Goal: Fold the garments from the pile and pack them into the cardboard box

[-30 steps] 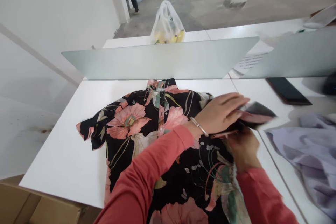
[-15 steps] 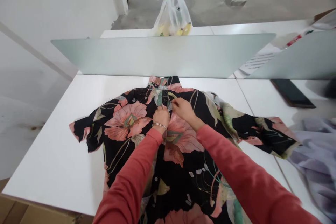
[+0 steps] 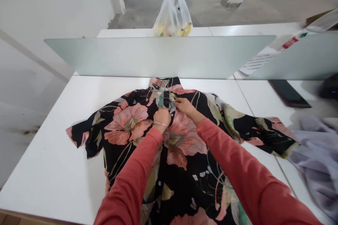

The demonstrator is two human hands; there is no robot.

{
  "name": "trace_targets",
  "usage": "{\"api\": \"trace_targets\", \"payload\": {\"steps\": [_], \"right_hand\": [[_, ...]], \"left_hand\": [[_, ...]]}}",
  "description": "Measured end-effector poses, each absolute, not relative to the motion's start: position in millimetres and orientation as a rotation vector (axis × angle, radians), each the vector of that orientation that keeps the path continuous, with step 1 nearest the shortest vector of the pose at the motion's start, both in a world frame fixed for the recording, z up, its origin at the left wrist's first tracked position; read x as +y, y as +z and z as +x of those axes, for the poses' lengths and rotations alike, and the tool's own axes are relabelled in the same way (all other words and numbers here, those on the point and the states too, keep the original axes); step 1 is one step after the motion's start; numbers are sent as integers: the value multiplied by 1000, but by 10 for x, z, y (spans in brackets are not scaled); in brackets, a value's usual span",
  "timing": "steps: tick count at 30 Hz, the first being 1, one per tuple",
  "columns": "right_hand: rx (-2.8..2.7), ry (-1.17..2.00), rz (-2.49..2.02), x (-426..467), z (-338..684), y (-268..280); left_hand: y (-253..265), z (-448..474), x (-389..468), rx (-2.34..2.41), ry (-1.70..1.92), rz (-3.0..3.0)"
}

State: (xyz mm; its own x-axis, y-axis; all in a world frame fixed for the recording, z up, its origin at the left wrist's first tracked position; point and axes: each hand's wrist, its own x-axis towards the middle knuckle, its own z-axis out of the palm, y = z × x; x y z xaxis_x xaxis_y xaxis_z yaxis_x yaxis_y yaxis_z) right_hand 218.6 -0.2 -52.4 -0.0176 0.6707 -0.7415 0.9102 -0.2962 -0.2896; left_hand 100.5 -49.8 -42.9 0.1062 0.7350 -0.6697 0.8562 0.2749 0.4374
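A black floral shirt (image 3: 129, 123) with large pink flowers lies spread on the white table (image 3: 52, 161), its collar (image 3: 163, 82) toward the glass panel and its sleeves out to both sides. My left hand (image 3: 162, 116) is closed on the front placket just below the collar; a thin bracelet circles its wrist. Beside it, my right hand (image 3: 185, 107) pinches the other placket edge between thumb and fingers. A small pale button shows on the edge between the hands. Farther down the front, another button (image 3: 160, 183) is visible. My forearms cover part of the lower shirt.
A frosted glass panel (image 3: 158, 56) stands along the table's back edge. Behind it sits a white plastic bag (image 3: 173, 14) with yellow contents. To the right lie a dark phone-like device (image 3: 289, 93), a pale lilac cloth (image 3: 317, 158) and a black object (image 3: 330, 86).
The view has shifted slightly. My right hand has drawn its placket edge a little to the right, and a button now shows between the hands. My left hand keeps its place.
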Motion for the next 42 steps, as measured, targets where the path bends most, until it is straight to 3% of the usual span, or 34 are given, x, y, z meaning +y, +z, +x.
{"api": "trace_targets", "payload": {"steps": [5,9,14,22,28,35,42], "right_hand": [[1661,-1381,1981,-2,2266,-500],[1768,-1120,2061,25,2177,-453],[1911,-801,1714,-32,1946,-397],[1814,-786,1716,6,1907,-514],[1788,-888,1871,92,1887,-530],[1780,-1246,1940,-23,1908,-572],[1682,-1382,2114,-57,1977,-651]], "left_hand": [[-587,890,-653,1786,297,1160],[-664,873,-735,1773,572,966],[-670,881,-736,1739,639,873],[-672,861,-758,1695,721,838],[-676,850,-786,1668,747,845],[-674,861,-792,1695,721,996],[-455,896,-757,1623,219,1574]]}}
